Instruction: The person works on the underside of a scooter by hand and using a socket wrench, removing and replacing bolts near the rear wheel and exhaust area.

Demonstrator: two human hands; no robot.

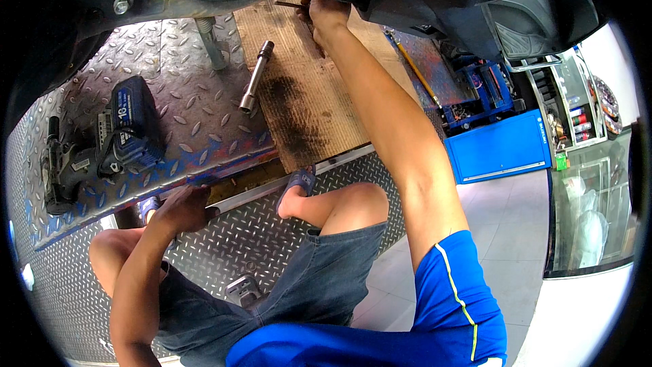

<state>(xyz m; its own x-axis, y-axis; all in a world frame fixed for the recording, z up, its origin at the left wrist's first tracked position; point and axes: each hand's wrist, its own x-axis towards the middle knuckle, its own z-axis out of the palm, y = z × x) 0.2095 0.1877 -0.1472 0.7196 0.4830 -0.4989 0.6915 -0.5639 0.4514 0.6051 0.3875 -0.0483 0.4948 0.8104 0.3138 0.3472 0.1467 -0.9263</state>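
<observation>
Blue cabinet [499, 148], right hand [327, 15] holding thin tool [288, 5]

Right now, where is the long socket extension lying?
In the head view the socket extension lies upper left of centre, across the seam between the diamond plate and the wooden board, right of the cordless impact wrench, below-left of the right hand.

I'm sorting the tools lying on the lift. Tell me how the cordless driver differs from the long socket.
The driver is bulky, black with a blue battery pack; the socket is a slim bare-metal tube. The driver lies on the checker plate at the left; the socket straddles the edge between plate and wooden board. The driver sits nearer the left hand, the socket nearer the right hand. Neither is being held.
</observation>
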